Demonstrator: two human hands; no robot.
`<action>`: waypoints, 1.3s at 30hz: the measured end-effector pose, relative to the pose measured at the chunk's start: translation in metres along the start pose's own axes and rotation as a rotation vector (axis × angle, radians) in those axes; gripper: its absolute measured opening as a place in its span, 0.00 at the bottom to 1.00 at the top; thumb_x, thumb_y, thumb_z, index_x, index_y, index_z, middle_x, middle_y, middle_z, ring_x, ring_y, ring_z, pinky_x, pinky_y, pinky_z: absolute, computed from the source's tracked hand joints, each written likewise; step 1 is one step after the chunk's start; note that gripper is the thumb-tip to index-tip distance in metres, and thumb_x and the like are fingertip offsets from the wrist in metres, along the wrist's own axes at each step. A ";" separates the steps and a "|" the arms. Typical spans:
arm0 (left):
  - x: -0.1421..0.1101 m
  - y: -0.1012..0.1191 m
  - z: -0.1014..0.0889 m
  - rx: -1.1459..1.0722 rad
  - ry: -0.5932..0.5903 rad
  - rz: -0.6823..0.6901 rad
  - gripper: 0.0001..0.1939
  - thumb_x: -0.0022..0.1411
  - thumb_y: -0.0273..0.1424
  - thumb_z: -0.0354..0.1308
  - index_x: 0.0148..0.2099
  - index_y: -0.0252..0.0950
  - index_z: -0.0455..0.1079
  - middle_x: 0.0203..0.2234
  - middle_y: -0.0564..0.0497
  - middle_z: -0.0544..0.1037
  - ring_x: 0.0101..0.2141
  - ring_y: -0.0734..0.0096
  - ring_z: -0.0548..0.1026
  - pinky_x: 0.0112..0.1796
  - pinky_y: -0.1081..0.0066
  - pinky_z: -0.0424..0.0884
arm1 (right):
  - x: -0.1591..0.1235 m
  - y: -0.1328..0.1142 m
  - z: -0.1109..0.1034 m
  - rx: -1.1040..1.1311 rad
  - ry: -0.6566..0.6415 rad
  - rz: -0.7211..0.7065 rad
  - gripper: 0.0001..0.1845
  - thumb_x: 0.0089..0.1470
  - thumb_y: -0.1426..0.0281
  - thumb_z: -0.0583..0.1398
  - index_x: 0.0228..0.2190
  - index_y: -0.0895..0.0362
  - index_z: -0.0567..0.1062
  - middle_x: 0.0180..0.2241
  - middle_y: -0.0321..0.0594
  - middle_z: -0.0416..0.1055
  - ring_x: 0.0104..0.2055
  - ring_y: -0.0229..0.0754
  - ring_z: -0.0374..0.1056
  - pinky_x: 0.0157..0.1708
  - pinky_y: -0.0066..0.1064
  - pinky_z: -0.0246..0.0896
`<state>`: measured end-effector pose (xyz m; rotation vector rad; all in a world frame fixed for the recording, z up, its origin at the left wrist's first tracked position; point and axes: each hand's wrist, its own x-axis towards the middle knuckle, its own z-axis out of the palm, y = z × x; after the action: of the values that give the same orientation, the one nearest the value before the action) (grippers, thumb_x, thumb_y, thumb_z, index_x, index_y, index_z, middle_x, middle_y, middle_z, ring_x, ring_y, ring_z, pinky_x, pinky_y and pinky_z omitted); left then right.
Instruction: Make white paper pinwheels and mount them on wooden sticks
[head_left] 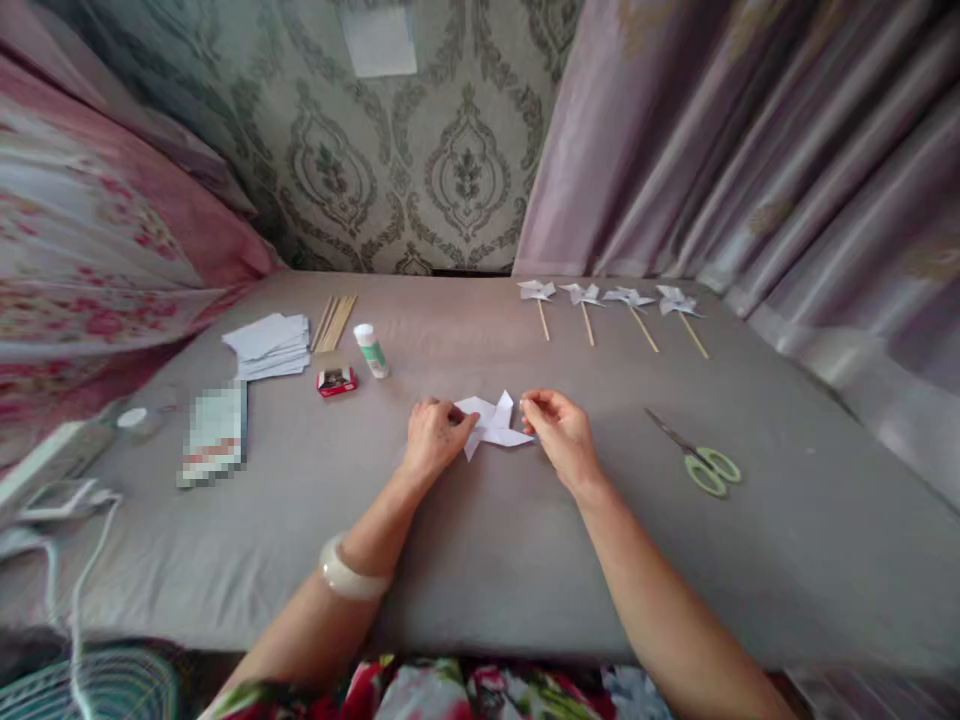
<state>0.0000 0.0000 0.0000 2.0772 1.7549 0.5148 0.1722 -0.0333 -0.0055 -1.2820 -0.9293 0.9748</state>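
Observation:
A white paper pinwheel (pixel 491 420) without a stick lies on the cloth between my hands, its pointed blades spread. My left hand (pixel 437 438) grips its left side between thumb and fingers. Just off the right blades, my right hand (pixel 559 430) is closed in a pinch, fingertips together. Whatever that pinch holds, if anything, is too small to make out. A small red box (pixel 336 382) with dark contents stands open beyond my left hand, beside a white and green glue stick (pixel 370 350).
Several finished pinwheels on sticks (pixel 631 300) lie in a row at the back right. Green-handled scissors (pixel 701 465) rest at right. Back left are stacked white papers (pixel 268 345) and wooden sticks (pixel 335 322). A blurred packet (pixel 215 435) and a power strip (pixel 56 460) with cables sit at left.

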 end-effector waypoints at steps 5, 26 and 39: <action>-0.002 0.008 0.006 0.047 0.014 -0.083 0.15 0.54 0.41 0.58 0.36 0.34 0.77 0.39 0.40 0.75 0.43 0.56 0.70 0.45 0.63 0.63 | -0.002 0.000 0.001 -0.054 -0.036 0.025 0.19 0.42 0.59 0.62 0.34 0.58 0.76 0.28 0.39 0.74 0.27 0.36 0.67 0.24 0.26 0.62; -0.009 0.024 -0.006 -1.295 0.072 -0.249 0.25 0.39 0.45 0.68 0.32 0.36 0.61 0.17 0.56 0.73 0.18 0.75 0.70 0.21 0.77 0.61 | -0.015 -0.028 -0.001 -0.033 -0.065 -0.123 0.13 0.46 0.61 0.63 0.30 0.57 0.74 0.28 0.37 0.74 0.26 0.35 0.67 0.27 0.28 0.64; -0.018 0.034 -0.012 -1.382 -0.015 -0.143 0.21 0.42 0.41 0.69 0.34 0.32 0.71 0.23 0.51 0.78 0.22 0.76 0.71 0.25 0.77 0.64 | -0.026 -0.027 0.001 -0.598 0.066 -0.670 0.05 0.54 0.66 0.61 0.29 0.52 0.77 0.41 0.42 0.64 0.46 0.45 0.60 0.50 0.44 0.56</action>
<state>0.0200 -0.0221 0.0262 0.9354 0.9384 1.1910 0.1640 -0.0582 0.0208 -1.3241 -1.5338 0.1220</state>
